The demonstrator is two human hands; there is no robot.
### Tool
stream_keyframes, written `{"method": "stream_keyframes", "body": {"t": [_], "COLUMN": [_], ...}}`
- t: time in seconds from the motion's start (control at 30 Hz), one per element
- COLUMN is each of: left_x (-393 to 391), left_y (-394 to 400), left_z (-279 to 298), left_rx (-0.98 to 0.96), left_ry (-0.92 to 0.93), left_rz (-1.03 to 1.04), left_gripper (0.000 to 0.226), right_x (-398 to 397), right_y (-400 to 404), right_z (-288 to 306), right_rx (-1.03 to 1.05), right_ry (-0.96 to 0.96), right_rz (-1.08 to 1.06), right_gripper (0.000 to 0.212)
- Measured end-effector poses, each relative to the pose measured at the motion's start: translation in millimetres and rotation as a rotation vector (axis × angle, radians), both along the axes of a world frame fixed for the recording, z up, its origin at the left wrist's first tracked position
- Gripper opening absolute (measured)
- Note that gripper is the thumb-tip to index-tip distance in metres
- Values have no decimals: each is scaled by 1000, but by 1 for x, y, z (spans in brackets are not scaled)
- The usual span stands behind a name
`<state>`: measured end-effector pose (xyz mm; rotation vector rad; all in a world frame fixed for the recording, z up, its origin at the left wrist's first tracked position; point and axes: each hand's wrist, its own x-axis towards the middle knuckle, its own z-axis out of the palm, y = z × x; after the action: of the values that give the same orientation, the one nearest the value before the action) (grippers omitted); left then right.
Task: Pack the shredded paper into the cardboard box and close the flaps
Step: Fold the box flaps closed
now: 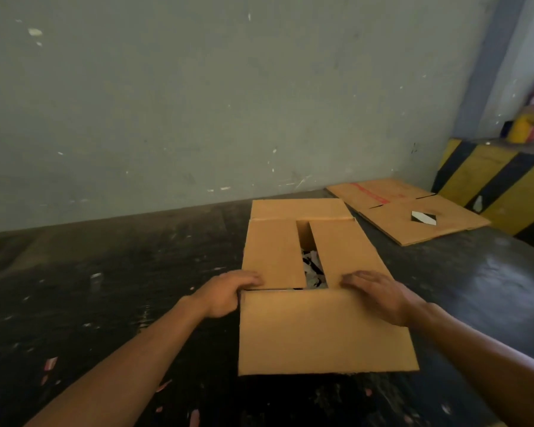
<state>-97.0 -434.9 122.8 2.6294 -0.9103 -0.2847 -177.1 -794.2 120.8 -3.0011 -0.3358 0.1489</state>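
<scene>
two side flaps [275, 254] lie folded, slit showing shredded paper [313, 269]; my left hand [225, 295] and right hand [379, 295] press flat, fingers spread, at the cardboard box [321, 331] corners; bare floor [121, 288] around.

dark floor [121, 272], cardboard box [321, 328], flattened cardboard [392, 217]

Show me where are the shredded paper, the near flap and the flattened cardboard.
shredded paper [313, 268], head view, scraps in the gap
near flap [324, 331], head view, its middle
flattened cardboard [395, 208], head view, its bare middle
</scene>
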Motion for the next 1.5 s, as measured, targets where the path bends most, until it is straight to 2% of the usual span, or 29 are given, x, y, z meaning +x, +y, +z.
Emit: {"method": "stream_keyframes", "body": {"t": [0.1, 0.2, 0.37, 0.5, 0.57, 0.63, 0.67, 0.7, 0.8, 0.87, 0.93, 1.1, 1.2, 1.37, 1.5], "left_x": [2, 0, 5, 6, 3, -1, -3, -4, 4, 12, 20, 46, 59, 67, 66], "left_y": [16, 19, 20, 26, 21, 12, 7, 2, -13, -23, -30, -50, -63, -75, -75], "left_z": [-12, -21, -23, -18, -15, -17, -17, -15, -15, -15, -17, -22, -24, -28, -42], "left_rx": [179, 260, 139, 43, -63, -257, -359, -438, -528, -553, -568, -452, -414, -282, -279], "left_ry": [-93, -176, -177, -95, -14, 75, 112, 124, 88, 76, 89, 210, 268, 229, 174], "left_rz": [-63, -92, -101, -63, 6, 106, 169, 227, 389, 518, 598, 637, 679, 732, 763], "left_gripper": [92, 86, 65, 51, 41, 27, 23, 29, 64, 81, 87, 65, 62, 60, 60], "right_x": [-12, -22, -27, -23, -19, -13, -9, -5, 9, 21, 37, 88, 125, 193, 241], "right_y": [-38, -59, -63, -78, -74, -66, -61, -57, -49, -47, -49, -58, -64, -71, -71], "right_z": [0, -5, -11, -8, -8, -8, -7, -5, -5, -6, -6, 1, 7, 11, 8], "right_rx": [-215, -294, -204, 12, 311, 642, 743, 803, 958, 990, 933, 738, 694, 816, 1004], "right_ry": [63, 76, 24, 0, 6, 29, 43, 60, 18, -54, -86, 0, 58, 58, 69], "right_rz": [-3, -28, -30, -37, -127, -247, -308, -352, -428, -486, -520, -543, -554, -585, -673], "right_gripper": [80, 99, 82, 64, 49, 32, 35, 42, 74, 89, 92, 78, 72, 70, 75]}}
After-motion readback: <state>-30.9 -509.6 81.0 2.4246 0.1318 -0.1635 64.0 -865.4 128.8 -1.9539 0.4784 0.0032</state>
